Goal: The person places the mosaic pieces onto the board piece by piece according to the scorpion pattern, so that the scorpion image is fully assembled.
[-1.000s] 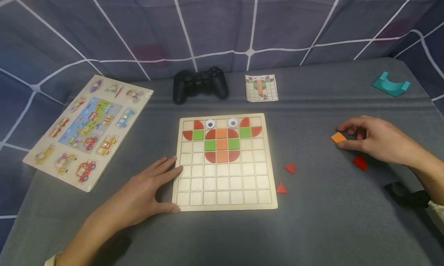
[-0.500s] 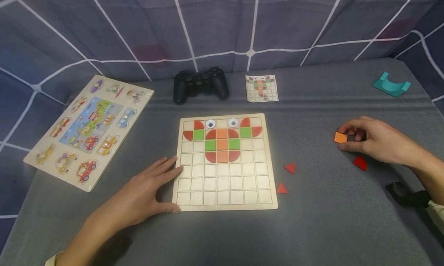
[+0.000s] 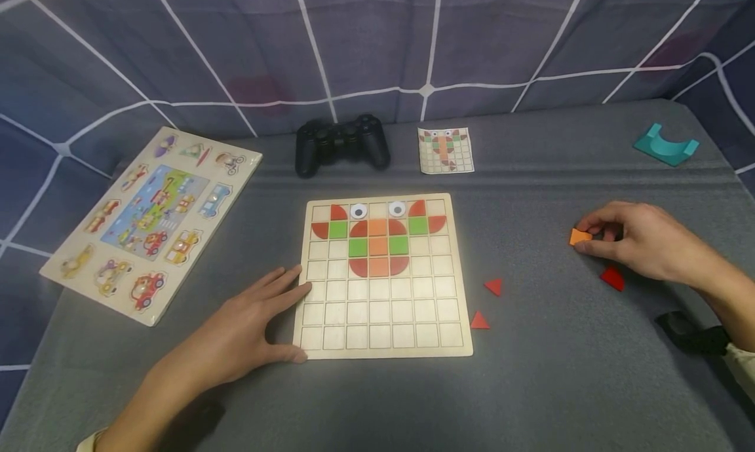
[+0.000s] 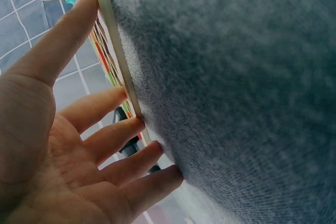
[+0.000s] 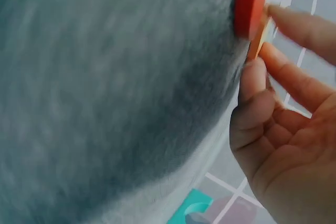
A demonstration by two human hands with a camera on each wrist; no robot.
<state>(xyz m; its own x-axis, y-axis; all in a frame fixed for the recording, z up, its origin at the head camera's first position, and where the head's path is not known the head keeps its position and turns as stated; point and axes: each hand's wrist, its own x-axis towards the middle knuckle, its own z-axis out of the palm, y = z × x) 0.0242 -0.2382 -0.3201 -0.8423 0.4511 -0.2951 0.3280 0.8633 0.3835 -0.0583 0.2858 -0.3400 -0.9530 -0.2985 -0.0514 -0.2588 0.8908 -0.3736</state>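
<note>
In the head view a wooden grid board (image 3: 345,313) lies mid-table, bearing red quarter-circle, green and orange square tiles and two eye discs. Along its left edge rests my left hand (image 3: 244,334), fingers spread; the left wrist view shows thumb and fingertips touching the board's side (image 4: 116,38). To the right, my right hand (image 3: 649,242) pinches an orange square tile (image 3: 579,236) between thumb and fingers. Close below that hand lies a red quarter-circle tile (image 3: 612,278), which partly hides the orange tile in the right wrist view. Two red triangle tiles (image 3: 493,286) sit beside the board.
Behind the board are a black game controller (image 3: 342,145) and a small printed pattern card (image 3: 445,150). A vehicle puzzle board (image 3: 150,226) lies at the left. A teal arch block (image 3: 666,144) is at the back right, before a checked cloth (image 3: 366,46).
The orange tile has turned and shifted slightly right within the right hand's fingers. My left hand and the board have stayed in place.
</note>
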